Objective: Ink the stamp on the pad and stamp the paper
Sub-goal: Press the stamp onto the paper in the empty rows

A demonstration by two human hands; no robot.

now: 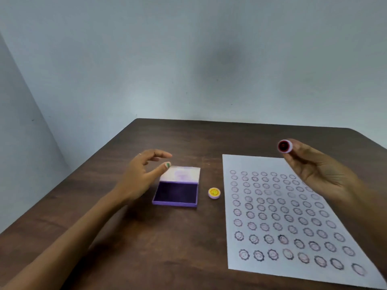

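Both forearms are bare, with no sleeve showing on either up to the frame's edge. The left hand (144,174) wears a thin ring (139,154) on one finger, seen as a small pale band near the knuckle. Its thumbnail (168,164) carries a greenish polish or stain; the blur makes it hard to tell which. The right hand (316,170) shows no ring or band on the parts in view, and its nails are turned away.

I'm seeing a matt dark wood-grain table (188,237), matt white paper (234,243), and a purple plastic-looking ink pad (176,203).
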